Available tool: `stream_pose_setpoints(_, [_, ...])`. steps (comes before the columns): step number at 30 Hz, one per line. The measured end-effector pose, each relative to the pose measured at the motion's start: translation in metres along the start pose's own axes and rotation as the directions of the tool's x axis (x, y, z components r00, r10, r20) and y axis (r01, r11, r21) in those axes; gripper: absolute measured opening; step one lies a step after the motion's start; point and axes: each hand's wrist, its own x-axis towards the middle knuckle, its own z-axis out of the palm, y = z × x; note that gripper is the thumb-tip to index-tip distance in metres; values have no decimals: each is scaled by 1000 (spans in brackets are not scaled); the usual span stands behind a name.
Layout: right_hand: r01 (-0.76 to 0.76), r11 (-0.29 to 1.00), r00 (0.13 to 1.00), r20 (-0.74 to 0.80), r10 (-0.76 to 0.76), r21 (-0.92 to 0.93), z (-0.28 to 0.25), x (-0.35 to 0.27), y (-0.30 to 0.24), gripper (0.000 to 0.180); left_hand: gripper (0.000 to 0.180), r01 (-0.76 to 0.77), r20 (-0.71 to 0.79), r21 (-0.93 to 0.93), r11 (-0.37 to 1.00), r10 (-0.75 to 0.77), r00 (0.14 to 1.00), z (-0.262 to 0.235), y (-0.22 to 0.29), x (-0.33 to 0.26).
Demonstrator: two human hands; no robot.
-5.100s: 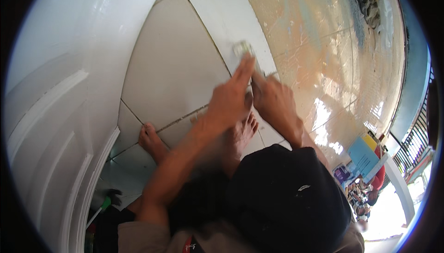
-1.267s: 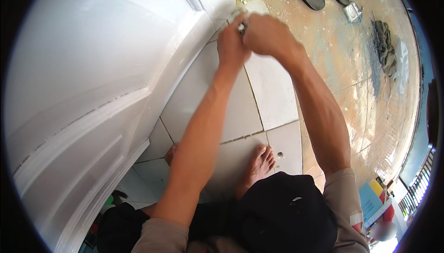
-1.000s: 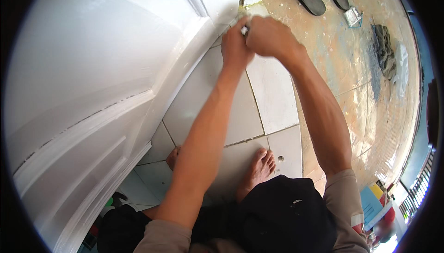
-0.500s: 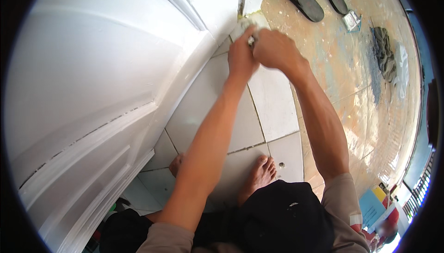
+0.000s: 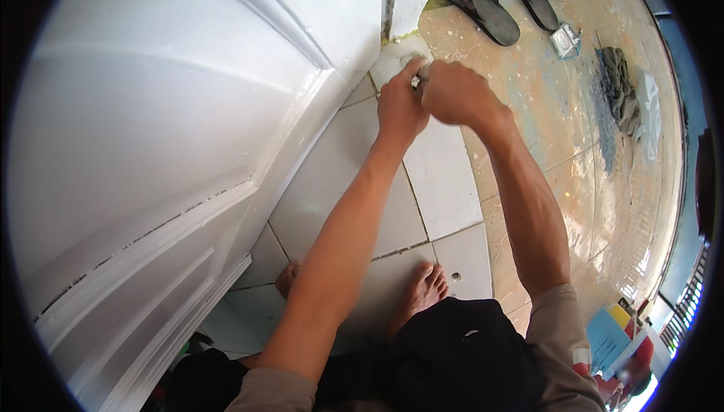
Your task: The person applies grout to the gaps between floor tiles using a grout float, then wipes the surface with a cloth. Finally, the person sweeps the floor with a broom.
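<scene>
My left hand (image 5: pixel 401 113) and my right hand (image 5: pixel 460 97) are close together, out in front of me at the foot of the white door frame. Both are closed, the right in a fist with its knuckles up, the left with its thumb and finger pinched. Between them shows a small whitish and grey bit (image 5: pixel 416 81), too small and covered to name. Just beyond the fingers, the pale tile (image 5: pixel 400 56) at the frame's base has whitish smears on it.
A white panelled door (image 5: pixel 173 103) stands along my left. Black flip-flops (image 5: pixel 490 16), a small white box (image 5: pixel 564 40), a dark crumpled cloth (image 5: pixel 622 91) and clear plastic (image 5: pixel 650 118) lie on the stained tan floor (image 5: pixel 558 140). My bare foot (image 5: pixel 424 287) rests on white tiles.
Both hands stay together and closed at the same spot by the door frame. They sit slightly lower in the picture, as the view has shifted a little.
</scene>
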Motion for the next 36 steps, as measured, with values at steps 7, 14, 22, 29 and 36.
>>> stream_pose_setpoints(7, [36,999,999,-28,-36,-7,-4,8,11,34,45,-6,37,-49,999,8,999,10,-7,13])
stream_pose_setpoints(14, [-28,1000,998,56,27,9,-5,10,12,31,47,36,97,27,999,-39,995,10,-1,15])
stream_pose_setpoints(22, [4,994,999,-45,1,105,5,13,47,28,41,-1,132,137,991,-18,991,15,19,29])
stream_pose_setpoints(29, [-116,733,979,-46,198,671,74,-127,61,47,46,-111,321,156,982,56,945,4,33,-92])
stream_pose_setpoints(36, [-412,269,898,339,279,870,99,-225,46,61,58,-25,653,191,981,-108,749,-41,49,-173])
